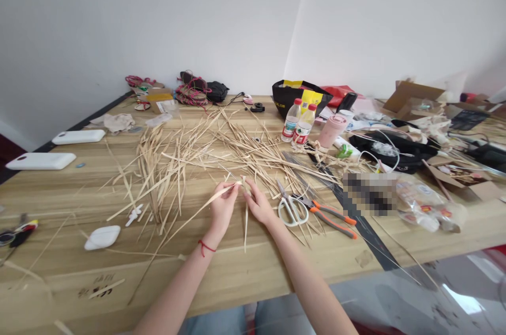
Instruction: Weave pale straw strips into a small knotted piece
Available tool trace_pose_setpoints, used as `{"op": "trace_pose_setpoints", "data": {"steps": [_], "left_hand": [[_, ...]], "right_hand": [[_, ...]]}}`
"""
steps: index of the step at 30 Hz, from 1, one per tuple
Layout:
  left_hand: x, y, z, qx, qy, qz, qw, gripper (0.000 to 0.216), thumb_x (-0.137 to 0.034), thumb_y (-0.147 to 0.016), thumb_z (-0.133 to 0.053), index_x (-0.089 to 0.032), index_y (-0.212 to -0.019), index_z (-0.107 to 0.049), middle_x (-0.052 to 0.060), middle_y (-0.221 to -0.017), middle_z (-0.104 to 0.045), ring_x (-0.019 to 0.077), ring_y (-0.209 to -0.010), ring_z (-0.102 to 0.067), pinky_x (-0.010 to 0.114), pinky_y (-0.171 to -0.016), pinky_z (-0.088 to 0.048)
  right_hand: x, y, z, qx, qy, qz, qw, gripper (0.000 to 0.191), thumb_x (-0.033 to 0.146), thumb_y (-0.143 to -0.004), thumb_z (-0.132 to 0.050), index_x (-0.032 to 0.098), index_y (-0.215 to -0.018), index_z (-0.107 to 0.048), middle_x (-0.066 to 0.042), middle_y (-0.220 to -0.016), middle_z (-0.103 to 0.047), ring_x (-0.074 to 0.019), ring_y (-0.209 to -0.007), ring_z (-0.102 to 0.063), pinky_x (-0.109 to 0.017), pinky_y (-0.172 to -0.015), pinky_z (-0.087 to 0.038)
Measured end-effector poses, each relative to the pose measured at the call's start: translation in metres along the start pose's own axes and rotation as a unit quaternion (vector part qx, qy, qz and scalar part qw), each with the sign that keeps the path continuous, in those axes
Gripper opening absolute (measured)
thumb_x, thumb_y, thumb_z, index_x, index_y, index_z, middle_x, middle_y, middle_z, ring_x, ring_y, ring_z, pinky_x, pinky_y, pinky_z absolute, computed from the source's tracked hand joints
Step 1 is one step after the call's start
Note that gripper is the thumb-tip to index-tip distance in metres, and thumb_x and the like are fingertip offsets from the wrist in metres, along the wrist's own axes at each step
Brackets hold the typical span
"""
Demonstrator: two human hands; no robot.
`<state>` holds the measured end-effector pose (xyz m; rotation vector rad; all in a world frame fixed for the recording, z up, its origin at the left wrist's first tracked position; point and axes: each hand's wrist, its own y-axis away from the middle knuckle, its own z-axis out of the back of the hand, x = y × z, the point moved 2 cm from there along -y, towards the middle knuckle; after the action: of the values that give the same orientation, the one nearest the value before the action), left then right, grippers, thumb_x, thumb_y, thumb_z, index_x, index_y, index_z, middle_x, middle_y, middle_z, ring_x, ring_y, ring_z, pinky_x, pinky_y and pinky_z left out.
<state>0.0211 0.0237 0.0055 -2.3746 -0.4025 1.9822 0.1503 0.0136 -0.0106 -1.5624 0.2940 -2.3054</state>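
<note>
Both my hands meet over the wooden table [59, 187], pinching thin pale straw strips. My left hand [223, 207], with a red thread at the wrist, is closed on a long strip [190, 216] that slants down to the left. My right hand [259, 204] is closed on another strip [245, 227] hanging straight down toward the table edge. The two strips cross between my fingertips. A big loose pile of straw strips [190, 153] lies just beyond my hands.
White-handled scissors [291, 209] and orange-handled pliers [332, 215] lie right of my right hand. Two water bottles [298, 123], a pink cup [331, 130], a black bag [294, 94], boxes and cables crowd the right. White cases [41, 160] and a small white case [101, 237] sit left.
</note>
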Motion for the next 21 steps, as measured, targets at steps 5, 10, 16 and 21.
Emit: {"op": "trace_pose_setpoints", "data": {"steps": [5, 10, 16, 21], "left_hand": [[-0.0004, 0.0020, -0.0014, 0.017, -0.013, 0.018, 1.000, 0.022, -0.030, -0.070, -0.067, -0.013, -0.080, -0.058, 0.010, -0.082, -0.069, 0.0206, -0.078, -0.067, 0.034, -0.074, -0.055], [0.0009, 0.0006, 0.0002, 0.040, -0.021, 0.031, 0.998, 0.024, -0.035, -0.074, -0.063, -0.014, -0.085, -0.059, 0.008, -0.081, -0.068, 0.0197, -0.074, -0.067, 0.030, -0.064, -0.055], [0.0015, -0.0012, -0.0014, 0.108, -0.101, -0.029, 0.989, 0.022, -0.035, -0.080, -0.055, -0.016, -0.088, -0.063, 0.007, -0.089, -0.068, 0.0194, -0.083, -0.065, 0.032, -0.076, -0.052], [-0.0018, 0.0032, -0.0052, 0.141, -0.223, -0.103, 0.959, 0.017, -0.027, -0.076, -0.060, -0.019, -0.091, -0.059, 0.005, -0.087, -0.066, 0.0177, -0.080, -0.063, 0.031, -0.074, -0.051]], "right_hand": [[-0.0001, 0.0020, 0.0010, 0.014, 0.062, -0.007, 0.998, 0.046, 0.028, -0.088, -0.043, 0.025, -0.134, -0.039, -0.001, -0.069, -0.059, -0.0158, -0.054, -0.049, -0.029, -0.061, -0.043], [0.0003, 0.0027, -0.0004, 0.022, 0.100, 0.005, 0.995, 0.044, 0.025, -0.087, -0.043, 0.025, -0.131, -0.040, 0.000, -0.064, -0.055, -0.0167, -0.054, -0.050, -0.028, -0.059, -0.041], [0.0011, 0.0030, -0.0003, 0.022, 0.100, -0.016, 0.995, 0.045, 0.026, -0.087, -0.042, 0.022, -0.131, -0.035, 0.000, -0.065, -0.056, -0.0189, -0.057, -0.054, -0.029, -0.060, -0.044], [-0.0005, 0.0047, -0.0005, 0.025, 0.051, -0.010, 0.998, 0.049, 0.017, -0.082, -0.046, 0.022, -0.128, -0.031, -0.006, -0.086, -0.064, -0.0222, -0.078, -0.062, -0.035, -0.073, -0.047]]}}
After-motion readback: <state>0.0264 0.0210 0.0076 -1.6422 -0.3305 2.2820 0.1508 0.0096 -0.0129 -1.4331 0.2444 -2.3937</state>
